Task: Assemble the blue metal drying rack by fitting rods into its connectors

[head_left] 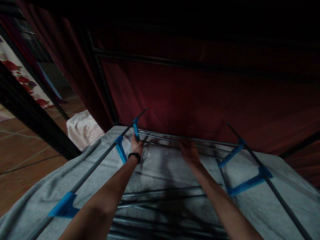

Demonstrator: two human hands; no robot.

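Note:
A partly joined rack frame of thin metal tubes and blue plastic connectors lies over a grey blanket. My left hand (137, 146), with a black band on the wrist, is closed around the blue connector (135, 128) at the far left corner. My right hand (189, 150) is at the middle of the far cross tubes (160, 135), its fingers curled over them; the fingertips are dim. These tubes run across to another blue connector (232, 153) on the right. Long grey side poles (96, 164) pass through the connectors on both sides.
Several loose metal tubes (165, 191) lie on the grey blanket (155, 170) between my forearms. A dark red curtain (175, 96) hangs behind a dark metal bar (160, 61). At left stand a dark post (37, 113) and a striped cloth (83, 130) on the tiled floor.

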